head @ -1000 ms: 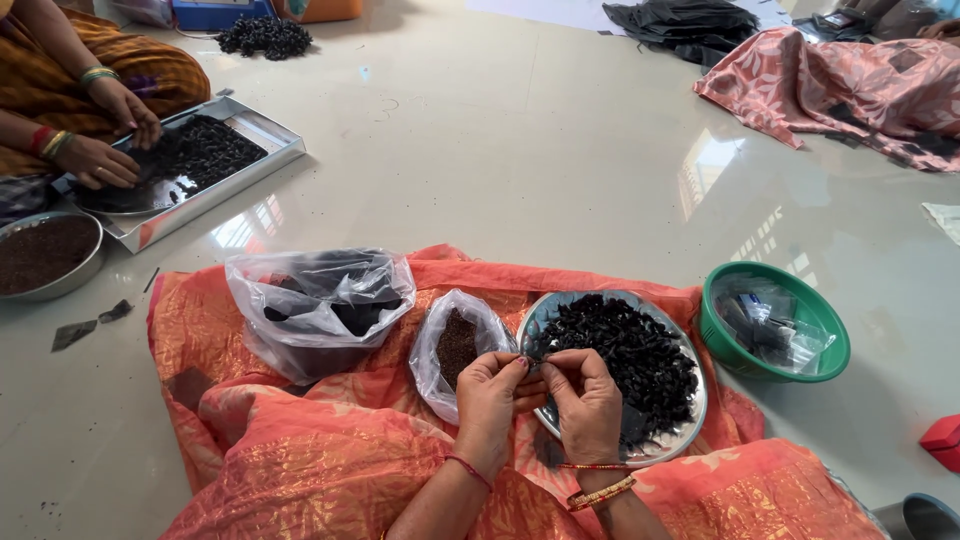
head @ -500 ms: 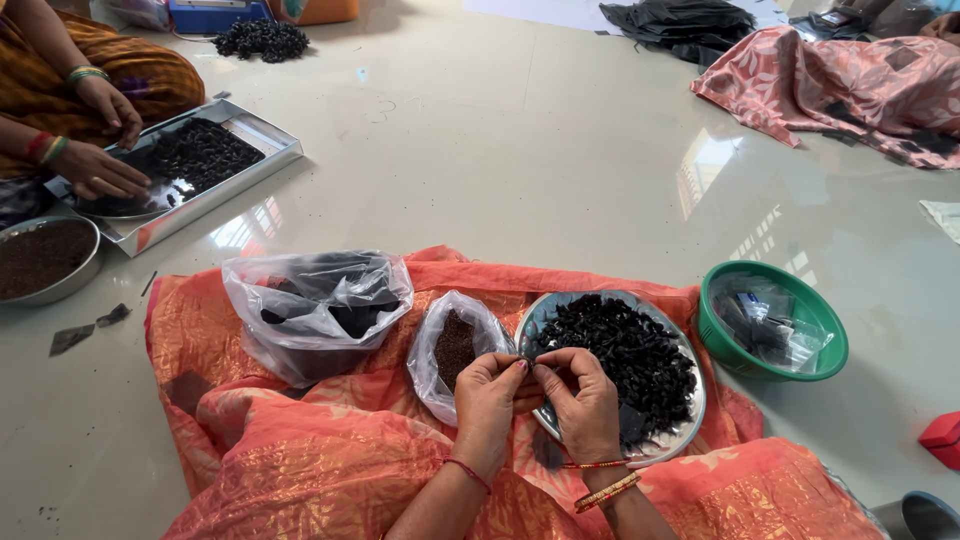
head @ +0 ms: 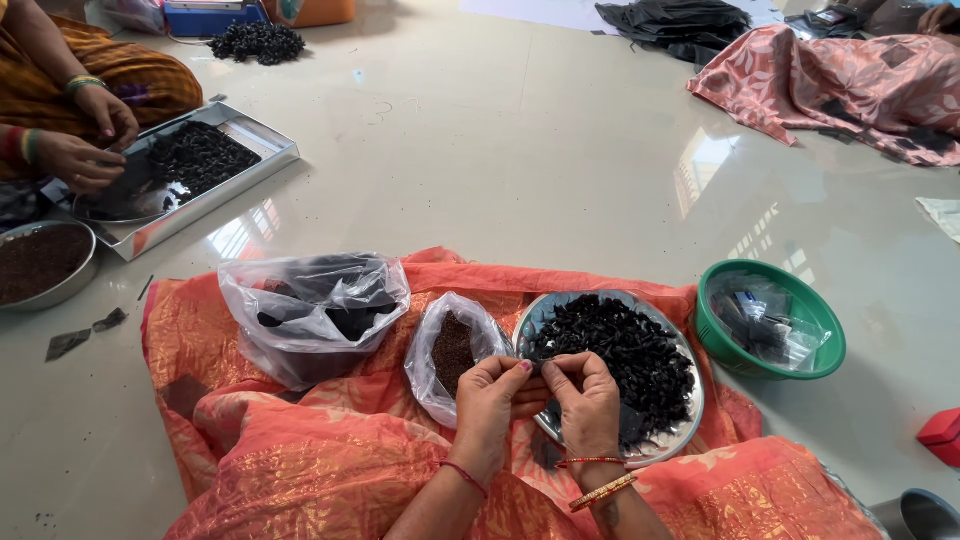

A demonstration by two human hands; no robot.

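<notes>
From my remote seat I see a pale, glossy floor (head: 480, 150) filling nearly the whole view, smooth and polished enough to mirror bright window-shaped patches of daylight near the middle right. No walls show. An orange cloth with gold patterning (head: 300, 460) spreads across the floor at the bottom. At the upper right lies a crumpled pink patterned fabric (head: 840, 90), with a dark heap of cloth (head: 675, 20) just beyond it. A blue box (head: 210, 15) sits at the top edge, an orange object beside it. A red object (head: 942, 435) peeks in at the right edge. Light is soft, even and daytime-bright.
</notes>
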